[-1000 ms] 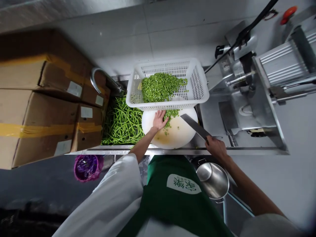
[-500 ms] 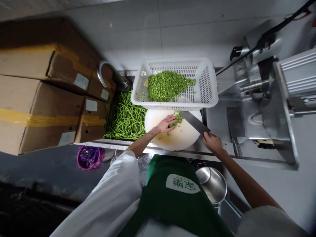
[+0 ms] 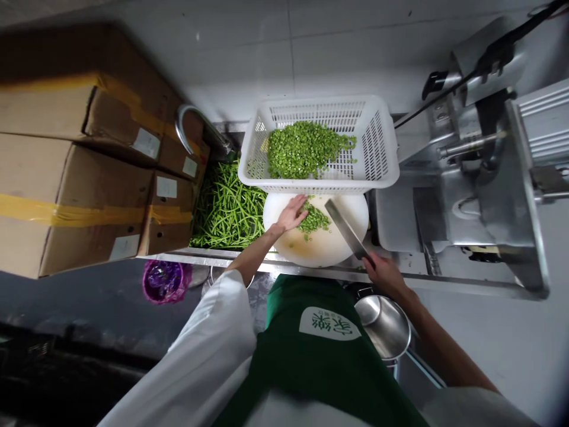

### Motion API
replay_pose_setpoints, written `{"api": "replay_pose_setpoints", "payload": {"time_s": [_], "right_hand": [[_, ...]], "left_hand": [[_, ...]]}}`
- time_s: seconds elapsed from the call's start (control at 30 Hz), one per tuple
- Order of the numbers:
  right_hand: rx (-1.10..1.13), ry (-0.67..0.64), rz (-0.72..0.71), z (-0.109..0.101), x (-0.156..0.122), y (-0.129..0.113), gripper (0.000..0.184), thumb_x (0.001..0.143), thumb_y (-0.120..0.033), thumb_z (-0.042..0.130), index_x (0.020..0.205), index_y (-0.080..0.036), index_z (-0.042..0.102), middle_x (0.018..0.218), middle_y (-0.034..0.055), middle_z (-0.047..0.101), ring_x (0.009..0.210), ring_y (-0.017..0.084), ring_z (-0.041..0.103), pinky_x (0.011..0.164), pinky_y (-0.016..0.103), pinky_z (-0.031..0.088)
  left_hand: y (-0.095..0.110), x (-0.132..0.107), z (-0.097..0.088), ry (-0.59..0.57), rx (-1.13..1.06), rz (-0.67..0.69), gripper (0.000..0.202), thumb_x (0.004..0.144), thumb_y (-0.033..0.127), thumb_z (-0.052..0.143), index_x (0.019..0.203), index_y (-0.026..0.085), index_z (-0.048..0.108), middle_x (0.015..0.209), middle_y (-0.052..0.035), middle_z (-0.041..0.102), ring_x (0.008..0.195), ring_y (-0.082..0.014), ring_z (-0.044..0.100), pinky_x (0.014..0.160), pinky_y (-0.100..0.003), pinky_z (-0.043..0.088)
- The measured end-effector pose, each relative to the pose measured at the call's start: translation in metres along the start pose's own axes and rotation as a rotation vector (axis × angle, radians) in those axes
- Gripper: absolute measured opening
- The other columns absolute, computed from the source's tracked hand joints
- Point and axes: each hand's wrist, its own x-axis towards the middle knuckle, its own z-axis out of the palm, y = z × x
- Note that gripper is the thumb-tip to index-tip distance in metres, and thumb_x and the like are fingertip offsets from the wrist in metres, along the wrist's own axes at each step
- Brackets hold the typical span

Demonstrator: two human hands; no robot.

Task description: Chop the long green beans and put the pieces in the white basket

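On the round white cutting board (image 3: 317, 254) at the counter's (image 3: 213, 257) front edge, a small pile of chopped green pieces (image 3: 315, 219) lies a little above the middle, and the left hand (image 3: 292, 216) reaches in from the board's left edge to the pile's left side, its fingers stretched out and closed on nothing. The right hand (image 3: 383, 274), near the board's right front edge, has its fingers wrapped round the handle of a knife (image 3: 347, 231) — the blade slants across the board's right half, its far end just beside the pile; whether it touches the board I cannot tell. Along the board's back edge stands a white basket (image 3: 319, 185) with a larger heap of chopped pieces (image 3: 306, 151), and off the left edge lie long green beans (image 3: 233, 209), near stacked cardboard boxes (image 3: 104, 196)
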Motion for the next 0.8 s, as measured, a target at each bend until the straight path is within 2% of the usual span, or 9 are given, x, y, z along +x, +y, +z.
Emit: {"api": "replay_pose_setpoints", "payload": {"time_s": [0.1, 0.17, 0.23, 0.33, 0.4, 0.5, 0.57, 0.7, 0.8], "right_hand": [[0.409, 0.056, 0.217, 0.015, -0.030, 0.022, 0.032, 0.090, -0.051, 0.049, 0.076, -0.023, 0.054, 0.065, 0.0035, 0.068, 0.057, 0.020, 0.064, 0.059, 0.030, 0.047], [0.626, 0.075, 0.341, 0.030, -0.042, 0.031, 0.039, 0.085, -0.060, 0.054, 0.069, -0.025, 0.049, 0.055, 0.0003, 0.062, 0.047, 0.018, 0.058, 0.050, 0.029, 0.045], [0.765, 0.100, 0.417, 0.047, -0.045, 0.032, 0.044, 0.079, -0.065, 0.061, 0.067, -0.025, 0.048, 0.050, -0.0018, 0.058, 0.042, 0.017, 0.054, 0.044, 0.028, 0.042], [0.851, 0.129, 0.466, 0.066, -0.038, 0.023, 0.046, 0.075, -0.065, 0.067, 0.069, -0.023, 0.051, 0.049, -0.0026, 0.057, 0.041, 0.016, 0.054, 0.043, 0.028, 0.043], [0.847, 0.144, 0.486, 0.074, -0.029, 0.011, 0.044, 0.075, -0.064, 0.067, 0.070, -0.022, 0.053, 0.050, -0.0016, 0.059, 0.042, 0.016, 0.055, 0.045, 0.028, 0.044], [0.834, 0.181, 0.513, 0.080, -0.013, -0.012, 0.041, 0.075, -0.061, 0.065, 0.070, -0.022, 0.054, 0.050, -0.0009, 0.060, 0.042, 0.016, 0.055, 0.044, 0.028, 0.044], [0.853, 0.198, 0.502, 0.082, -0.002, -0.029, 0.040, 0.074, -0.060, 0.065, 0.069, -0.023, 0.054, 0.050, -0.0010, 0.059, 0.042, 0.017, 0.054, 0.043, 0.028, 0.043], [0.901, 0.171, 0.404, 0.089, 0.015, -0.067, 0.036, 0.074, -0.058, 0.064, 0.067, -0.025, 0.051, 0.049, -0.0020, 0.058, 0.041, 0.016, 0.053, 0.042, 0.028, 0.043], [0.953, 0.123, 0.344, 0.096, 0.021, -0.089, 0.035, 0.075, -0.058, 0.062, 0.071, -0.026, 0.049, 0.047, -0.0053, 0.056, 0.039, 0.015, 0.051, 0.040, 0.027, 0.042]], "left_hand": [[0.015, 0.029, 0.013, -0.006, -0.013, 0.053, 0.060, 0.102, 0.051, 0.042, 0.151, 0.018, 0.048, 0.157, -0.0117, 0.047, 0.151, -0.0252, 0.036, 0.129, -0.050, 0.022], [0.024, 0.035, 0.017, -0.057, -0.029, 0.130, 0.055, 0.102, 0.050, 0.043, 0.145, 0.018, 0.056, 0.153, -0.0111, 0.052, 0.149, -0.0245, 0.039, 0.129, -0.050, 0.024], [0.032, 0.025, 0.016, -0.152, -0.045, 0.232, 0.052, 0.102, 0.049, 0.043, 0.142, 0.019, 0.059, 0.151, -0.0105, 0.054, 0.149, -0.0234, 0.040, 0.128, -0.047, 0.026], [0.038, -0.010, 0.009, -0.243, -0.019, 0.322, 0.059, 0.098, 0.054, 0.052, 0.148, 0.022, 0.054, 0.157, -0.0099, 0.047, 0.151, -0.0253, 0.036, 0.129, -0.048, 0.024], [0.040, -0.035, 0.007, -0.189, 0.039, 0.262, 0.075, 0.089, 0.059, 0.064, 0.152, 0.022, 0.048, 0.164, -0.0123, 0.035, 0.154, -0.0320, 0.028, 0.129, -0.053, 0.020], [0.048, -0.055, 0.019, -0.021, 0.120, 0.052, 0.094, 0.078, 0.067, 0.073, 0.154, 0.019, 0.045, 0.168, -0.0167, 0.021, 0.155, -0.0414, 0.018, 0.127, -0.060, 0.018], [0.060, -0.054, 0.038, 0.053, 0.127, -0.036, 0.095, 0.078, 0.069, 0.072, 0.154, 0.020, 0.045, 0.169, -0.0162, 0.020, 0.155, -0.0427, 0.017, 0.126, -0.061, 0.018], [0.090, -0.032, 0.077, 0.167, 0.079, -0.088, 0.082, 0.081, 0.066, 0.071, 0.149, 0.024, 0.052, 0.167, -0.0130, 0.026, 0.154, -0.0409, 0.021, 0.126, -0.061, 0.020], [0.105, -0.019, 0.091, 0.253, 0.031, -0.131, 0.068, 0.087, 0.058, 0.068, 0.144, 0.022, 0.059, 0.164, -0.0127, 0.032, 0.154, -0.0375, 0.022, 0.126, -0.057, 0.026]]}}
